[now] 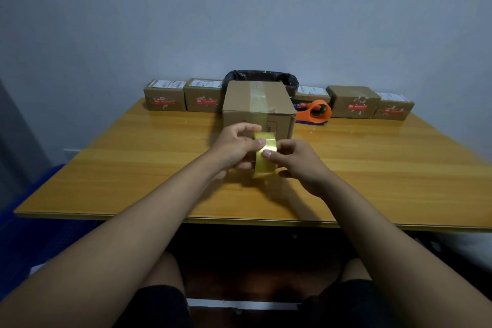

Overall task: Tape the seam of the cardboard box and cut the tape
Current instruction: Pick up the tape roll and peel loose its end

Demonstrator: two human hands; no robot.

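Observation:
A brown cardboard box (255, 104) stands in the middle of the wooden table (133, 168), with a strip of clear tape along its top seam and down its near face. Just in front of the box I hold a yellowish roll of clear tape (262, 162) upright above the table. My left hand (234, 149) grips the roll from the left, thumb on its outer face. My right hand (295, 160) pinches the tape's surface with its fingertips from the right. An orange tape dispenser (314, 112) lies to the right of the box.
Several small labelled cardboard boxes (165, 98) line the table's far edge against the wall. A bin with a black bag (261, 77) sits behind the main box. A blue crate (32, 221) is at the lower left, beside the table.

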